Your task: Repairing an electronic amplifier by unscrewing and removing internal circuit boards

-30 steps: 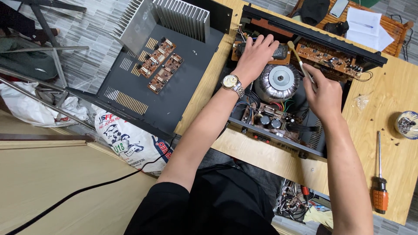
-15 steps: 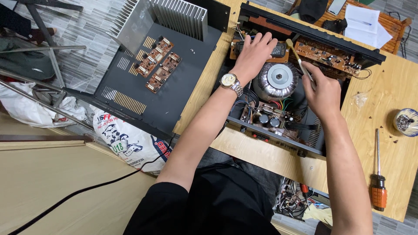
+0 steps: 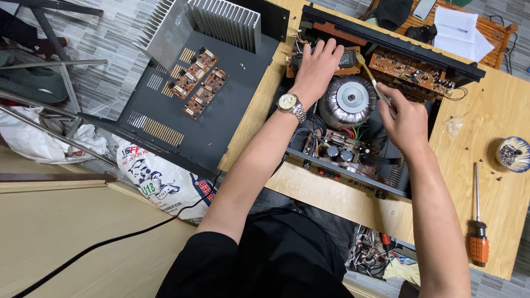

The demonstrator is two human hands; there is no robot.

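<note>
Barely any shift: left hand (image 3: 319, 67) still splayed flat on brown circuit board (image 3: 323, 62) in open black amplifier chassis (image 3: 386, 41), right hand (image 3: 406, 117) still clenched on yellow-handled tool (image 3: 369, 74), tip beyond fingers by silver toroidal transformer (image 3: 348, 100); probing continues.

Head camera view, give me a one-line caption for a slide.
Left hand steadies a board inside an open amplifier chassis while the right hand works a thin tool beside the toroidal transformer.

Even, bright daylight-like illumination from above, casting only soft, short shadows under the forearms, mild glare on the finned heat sink (image 3: 221, 25) and transformer cap (image 3: 351, 98); focus sharp throughout, slight wide-angle stretching toward frame edges.
</note>
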